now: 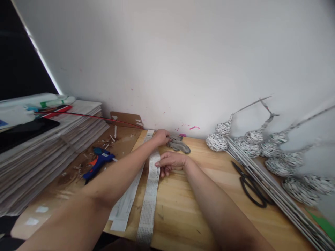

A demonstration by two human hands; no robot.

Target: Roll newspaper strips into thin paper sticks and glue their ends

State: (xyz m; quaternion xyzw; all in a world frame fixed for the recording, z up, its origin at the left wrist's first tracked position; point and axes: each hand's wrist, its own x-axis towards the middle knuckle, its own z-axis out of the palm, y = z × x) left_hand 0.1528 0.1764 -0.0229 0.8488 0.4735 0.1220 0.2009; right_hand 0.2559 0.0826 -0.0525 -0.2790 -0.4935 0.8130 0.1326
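Observation:
A long printed paper strip (149,197) lies lengthwise on the wooden table. My right hand (171,163) pinches its right edge between thumb and curled fingers. Farther off, my left hand (161,137) reaches across the strip's far end. Its fingers are bent together against a crumpled grey cloth (180,145); what they hold, if anything, is hidden. More paper strips (127,205) lie to the left, partly under my left forearm.
A blue glue gun (98,164) lies on a brown board at left, beside a tall stack of paper (52,150). At right are black scissors (250,188), a bundle of paper rods (277,195) and several woven paper gourds (216,142). A white wall (183,69) rises behind.

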